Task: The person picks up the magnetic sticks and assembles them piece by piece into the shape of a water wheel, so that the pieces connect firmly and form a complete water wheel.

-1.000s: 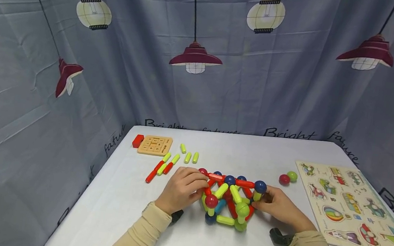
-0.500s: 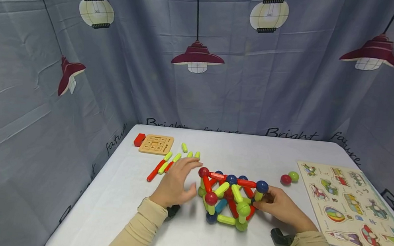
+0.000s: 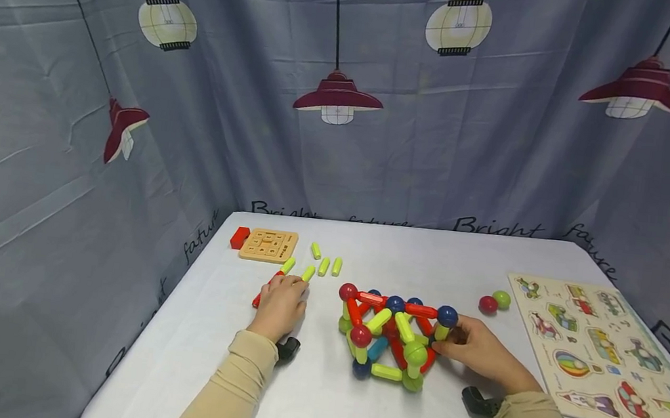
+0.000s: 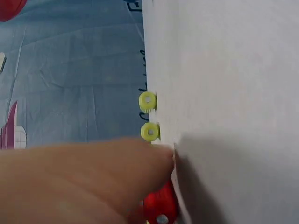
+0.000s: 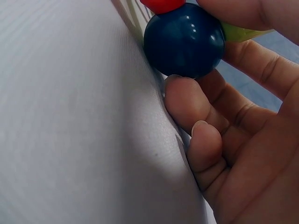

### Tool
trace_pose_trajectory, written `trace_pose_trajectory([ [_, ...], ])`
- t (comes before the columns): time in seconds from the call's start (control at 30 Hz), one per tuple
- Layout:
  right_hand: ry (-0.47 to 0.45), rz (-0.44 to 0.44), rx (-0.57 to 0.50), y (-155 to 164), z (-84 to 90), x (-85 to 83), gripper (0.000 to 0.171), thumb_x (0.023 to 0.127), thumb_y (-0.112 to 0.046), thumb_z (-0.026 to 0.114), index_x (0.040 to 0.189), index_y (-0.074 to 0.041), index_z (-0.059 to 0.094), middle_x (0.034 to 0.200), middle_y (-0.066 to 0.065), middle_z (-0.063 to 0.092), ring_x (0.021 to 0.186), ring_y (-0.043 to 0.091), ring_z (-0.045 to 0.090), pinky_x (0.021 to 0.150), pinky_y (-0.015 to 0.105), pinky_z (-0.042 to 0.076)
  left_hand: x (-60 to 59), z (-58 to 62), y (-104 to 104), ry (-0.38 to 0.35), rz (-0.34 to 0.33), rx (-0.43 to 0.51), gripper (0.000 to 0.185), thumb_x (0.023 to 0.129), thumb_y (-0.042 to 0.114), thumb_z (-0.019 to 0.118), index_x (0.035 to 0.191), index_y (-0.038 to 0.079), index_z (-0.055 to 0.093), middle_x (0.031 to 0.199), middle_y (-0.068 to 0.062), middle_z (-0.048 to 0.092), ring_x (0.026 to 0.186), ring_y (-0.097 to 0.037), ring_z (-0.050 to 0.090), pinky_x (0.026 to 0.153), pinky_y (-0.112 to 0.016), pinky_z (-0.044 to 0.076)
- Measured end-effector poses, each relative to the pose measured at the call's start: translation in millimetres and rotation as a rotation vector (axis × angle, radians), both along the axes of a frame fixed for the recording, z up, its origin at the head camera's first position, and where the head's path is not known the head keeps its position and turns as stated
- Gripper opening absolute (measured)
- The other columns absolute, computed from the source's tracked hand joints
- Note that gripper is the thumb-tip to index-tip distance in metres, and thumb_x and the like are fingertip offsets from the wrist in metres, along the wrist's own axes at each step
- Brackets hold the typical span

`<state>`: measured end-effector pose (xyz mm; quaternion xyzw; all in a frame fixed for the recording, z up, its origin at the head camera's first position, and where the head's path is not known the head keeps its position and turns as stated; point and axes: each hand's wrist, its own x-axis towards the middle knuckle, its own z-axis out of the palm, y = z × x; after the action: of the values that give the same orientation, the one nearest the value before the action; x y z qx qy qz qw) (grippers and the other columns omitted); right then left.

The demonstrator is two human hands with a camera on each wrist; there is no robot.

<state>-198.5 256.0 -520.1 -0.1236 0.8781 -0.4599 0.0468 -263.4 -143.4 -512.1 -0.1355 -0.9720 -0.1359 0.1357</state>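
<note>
Rod-and-ball structure [image 3: 393,338] of glossy plastic stands mid-table [image 3: 350,415], bare white cloth in front. Right hand [image 3: 475,352] pinches its blue ball [image 3: 447,315] and green rod, fingers curled. Left hand [image 3: 281,304] rests on loose sticks [image 3: 279,278] near the left edge; finger state unclear.

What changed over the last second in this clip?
The left hand let go of the rod-and-ball structure and moved left to the loose red and green rods, now resting on them. The right hand kept gripping the structure's right end by the blue ball; the structure stayed put.
</note>
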Motion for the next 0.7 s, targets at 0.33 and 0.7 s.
trace_pose_trajectory([
  [0.33,-0.004,-0.006,0.002,-0.3,-0.2,-0.7,0.026,0.087,-0.02,0.081,0.106,-0.009,0.068,0.09,0.006,0.065,0.083,0.024,0.057,0.072,0.029,0.048,2.2,1.4,7.4,0.065,-0.051,0.01,0.029,0.092,0.007,0.076,0.121,0.008,0.077,0.108,-0.01,0.07,0.094,-0.027,0.063,0.084,-0.037,0.056],
  [0.7,0.007,-0.003,0.014,-0.8,-0.3,-0.8,0.025,0.087,-0.02,0.081,0.105,-0.009,0.068,0.092,0.005,0.066,0.084,0.023,0.058,0.075,0.029,0.049,11.7,10.9,7.3,0.208,-0.102,-0.048,0.034,0.087,0.002,0.077,0.121,0.007,0.076,0.107,-0.012,0.074,0.089,-0.029,0.067,0.08,-0.039,0.056],
])
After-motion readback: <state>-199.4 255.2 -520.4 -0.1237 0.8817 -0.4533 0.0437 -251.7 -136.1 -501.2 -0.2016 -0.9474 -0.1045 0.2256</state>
